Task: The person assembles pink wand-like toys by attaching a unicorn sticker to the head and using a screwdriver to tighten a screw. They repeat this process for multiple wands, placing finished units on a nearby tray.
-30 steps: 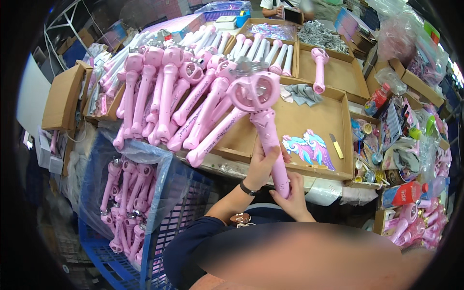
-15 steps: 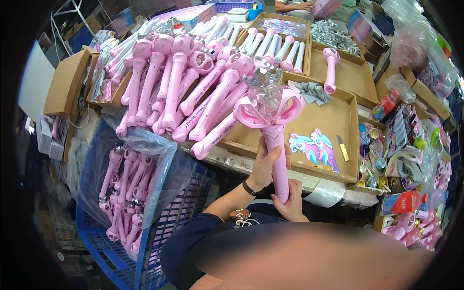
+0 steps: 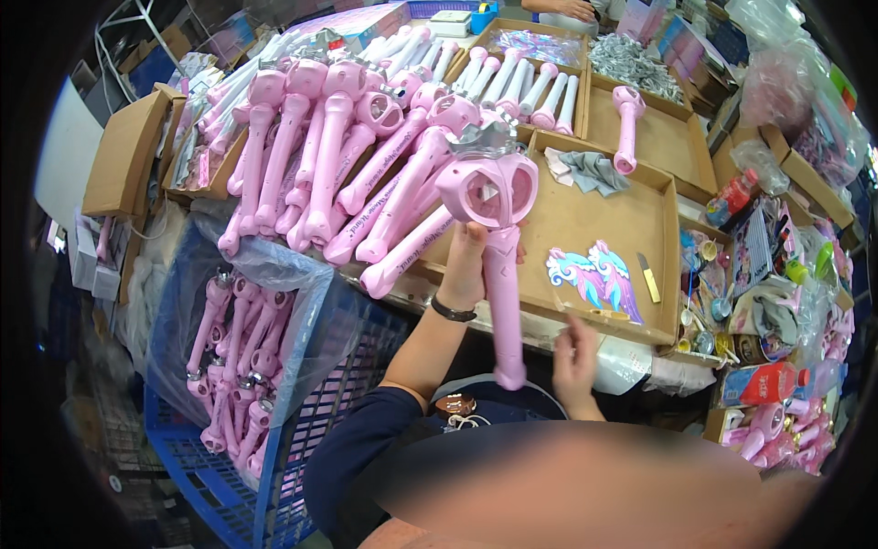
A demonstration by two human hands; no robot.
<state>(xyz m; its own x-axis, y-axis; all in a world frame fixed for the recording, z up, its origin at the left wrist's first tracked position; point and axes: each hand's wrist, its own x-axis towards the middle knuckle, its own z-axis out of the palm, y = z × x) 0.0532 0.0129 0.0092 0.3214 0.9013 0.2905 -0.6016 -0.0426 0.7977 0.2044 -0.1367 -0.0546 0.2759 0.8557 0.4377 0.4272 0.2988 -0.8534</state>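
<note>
My left hand [image 3: 468, 265] is wrapped round the upper handle of a pink toy wand [image 3: 506, 302], holding it upright over the table's front edge. The wand's round head has an open window, with a silvery crown-shaped piece [image 3: 489, 134] on top. My right hand [image 3: 574, 366] is off the wand, just right of its lower end, a little blurred, with its fingers apart and nothing seen in them. Left of the held wand lies a heap of similar pink wands [image 3: 315, 137]. Beyond my right hand, wing-shaped colourful cutouts [image 3: 594, 279] lie in a cardboard tray [image 3: 604, 220].
A blue plastic crate [image 3: 320, 302], lined with clear film, holds more wands at lower left. The tray also holds a grey cloth [image 3: 594, 172] and a yellow-handled cutter [image 3: 648, 278]. Another tray holds one wand [image 3: 627, 128]. Bottles and small tools crowd the right side.
The wand has moved slightly left and turned, so its head's window now faces me. My right hand has let go of the handle's lower end and moved right.
</note>
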